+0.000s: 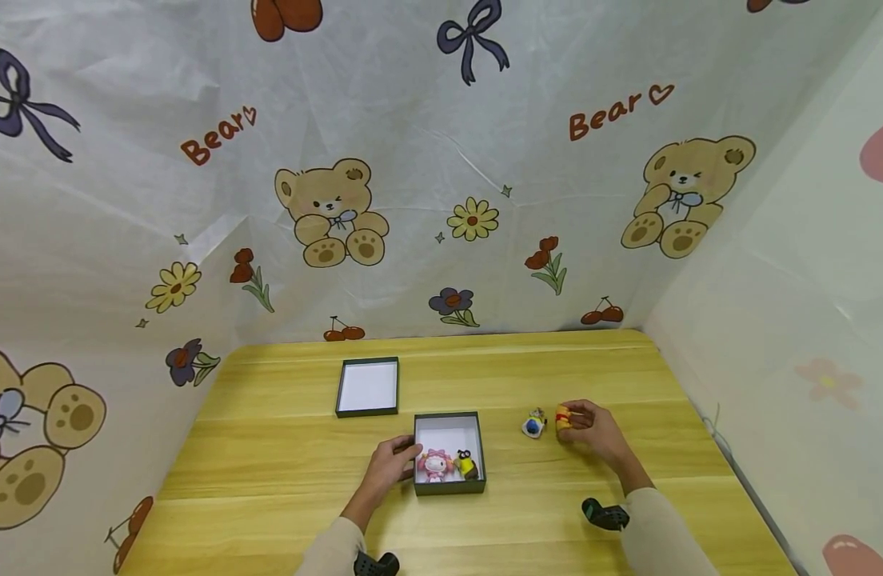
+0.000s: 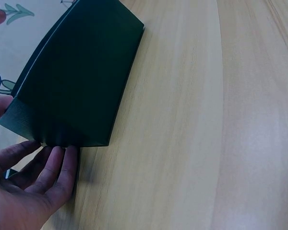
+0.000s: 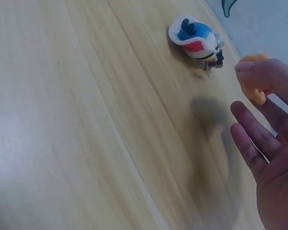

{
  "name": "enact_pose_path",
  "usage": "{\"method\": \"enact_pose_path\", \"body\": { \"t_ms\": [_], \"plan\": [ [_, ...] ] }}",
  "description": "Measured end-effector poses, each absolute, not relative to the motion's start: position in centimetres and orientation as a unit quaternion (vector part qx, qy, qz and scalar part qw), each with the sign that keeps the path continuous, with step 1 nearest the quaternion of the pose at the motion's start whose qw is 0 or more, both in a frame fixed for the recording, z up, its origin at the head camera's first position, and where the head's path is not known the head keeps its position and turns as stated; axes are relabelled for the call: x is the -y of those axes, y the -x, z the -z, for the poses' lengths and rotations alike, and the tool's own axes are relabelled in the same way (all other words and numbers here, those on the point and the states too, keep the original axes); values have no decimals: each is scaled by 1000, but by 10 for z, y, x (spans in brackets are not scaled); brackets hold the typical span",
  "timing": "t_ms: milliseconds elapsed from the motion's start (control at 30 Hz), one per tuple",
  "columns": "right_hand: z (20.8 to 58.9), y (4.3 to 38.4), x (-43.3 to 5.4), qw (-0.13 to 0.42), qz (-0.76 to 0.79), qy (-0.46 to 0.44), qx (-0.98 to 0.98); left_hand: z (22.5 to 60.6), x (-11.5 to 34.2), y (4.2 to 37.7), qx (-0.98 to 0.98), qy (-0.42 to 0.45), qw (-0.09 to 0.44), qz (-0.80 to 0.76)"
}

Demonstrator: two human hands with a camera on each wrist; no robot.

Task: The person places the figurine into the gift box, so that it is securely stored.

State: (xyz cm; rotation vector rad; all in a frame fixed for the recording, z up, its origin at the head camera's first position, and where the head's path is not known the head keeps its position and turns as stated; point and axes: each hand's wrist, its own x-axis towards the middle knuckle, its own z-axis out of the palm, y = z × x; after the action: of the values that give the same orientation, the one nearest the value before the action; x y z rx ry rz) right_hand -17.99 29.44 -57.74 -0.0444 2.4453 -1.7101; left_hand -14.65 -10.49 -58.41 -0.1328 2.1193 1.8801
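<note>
A dark green open box [image 1: 450,490] with a white inside stands near the table's middle. In it, side by side, are a pink-and-white figurine [image 1: 436,466] and a yellow-and-black one. My left hand [image 1: 393,466] pinches the box's left wall, thumb at the rim and fingers against the outer side; the left wrist view shows the green wall [image 2: 81,72] close up. My right hand [image 1: 594,428] pinches a small orange-yellow figurine [image 1: 562,417] with a red band between thumb and fingers, above the table. Just left of it lies a white, blue and red figurine [image 1: 534,423], apart from the hand.
The shallow dark-rimmed box lid [image 1: 368,387], white inside, lies behind and left of the box. The wooden table [image 1: 283,456] meets a bear-printed wall covering [image 1: 413,120] at the back. Another printed wall [image 1: 794,336] runs along the right side.
</note>
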Motion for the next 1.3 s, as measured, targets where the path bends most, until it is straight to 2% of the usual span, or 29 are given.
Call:
{"method": "enact_pose_path", "body": {
  "t_ms": [300, 833, 1100, 1300],
  "plan": [
    [573, 177, -287, 60, 562, 31, -824, 585, 105, 148, -734, 40, 152, -661],
    [562, 176, -267, 60, 571, 32, -818, 585, 104, 148, -737, 43, 154, -657],
    [527, 163, -246, 74, 565, 55, -820, 586, 105, 147, -741, 48, 147, -654],
    [536, 169, -240, 74, 572, 57, -815, 585, 105, 147, -740, 46, 149, -655]
  ]
}}
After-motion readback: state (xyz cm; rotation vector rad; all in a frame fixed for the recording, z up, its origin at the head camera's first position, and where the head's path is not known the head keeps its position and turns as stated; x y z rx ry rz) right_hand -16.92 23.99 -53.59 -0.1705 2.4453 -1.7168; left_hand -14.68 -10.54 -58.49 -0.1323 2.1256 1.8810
